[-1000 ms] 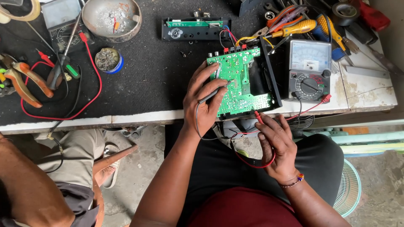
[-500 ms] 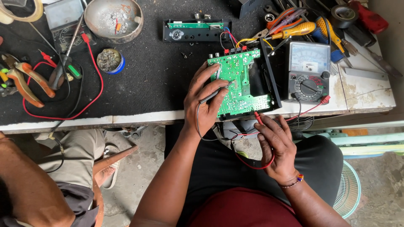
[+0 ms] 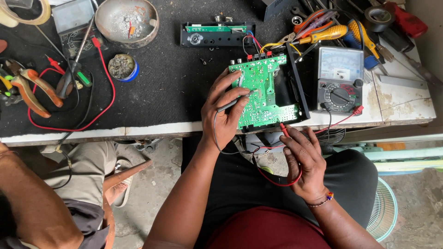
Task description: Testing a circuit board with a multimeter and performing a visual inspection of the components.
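A green circuit board [image 3: 263, 90] lies tilted in a black case at the front edge of the bench. My left hand [image 3: 226, 110] rests on the board's left side and holds a black test probe [image 3: 233, 103], its tip on the board. Just below the bench edge, my right hand [image 3: 302, 159] holds a red test probe [image 3: 284, 129] whose tip touches the board's lower right corner. Red and black leads run from the probes to an analogue multimeter [image 3: 339, 78] just right of the board.
A black mat [image 3: 161, 92] covers the bench. On it lie a metal bowl [image 3: 127, 20], a small tin [image 3: 122, 67], orange-handled pliers [image 3: 32, 90], a black front panel [image 3: 217, 34] and screwdrivers [image 3: 327, 32]. Another person's arm [image 3: 32, 203] is at the lower left. A fan [image 3: 385, 210] stands on the floor.
Hardly anything differs: both hands keep their probes on the board, with only a slight shift of the camera view.
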